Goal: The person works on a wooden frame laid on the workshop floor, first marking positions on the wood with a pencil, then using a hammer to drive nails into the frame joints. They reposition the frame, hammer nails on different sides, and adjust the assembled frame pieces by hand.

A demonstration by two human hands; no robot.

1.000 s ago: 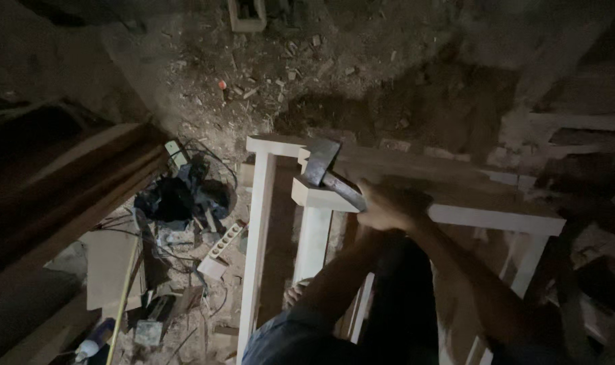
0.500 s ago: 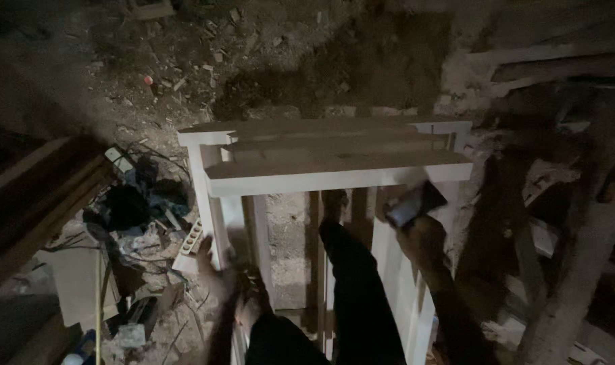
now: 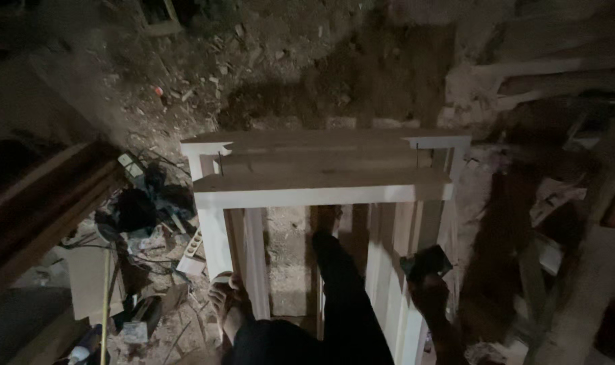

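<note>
- We observe a pale wooden frame [image 3: 321,196], apparently an unfinished piece of furniture, standing on a rubble-strewn dirt floor [image 3: 280,74] at the centre of the view.
- Our right hand [image 3: 430,292] sits at about five o'clock from the frame's centre, fingers wrapped around the handle of a hammer [image 3: 426,262]; the dark hammer head shows just above the fist, close against the frame's right-hand upright.
- Our left hand [image 3: 226,297] lies at about seven o'clock, fingers curled onto the frame's left upright [image 3: 216,243] near its lower end.
- The two hands are well apart, one on each side of the frame.
- A dark-trousered leg [image 3: 341,290] reaches up between the uprights, the foot near the lower edge of the top rail.
- At nine o'clock of the frame we note a heap of dark cables and tools [image 3: 145,209] on the floor, with a white power strip [image 3: 192,247] just beside the left upright.
- Dark timber planks [image 3: 44,209] lie further out at nine o'clock.
- Lighting is poor; finer detail at the right side we cannot tell.
</note>
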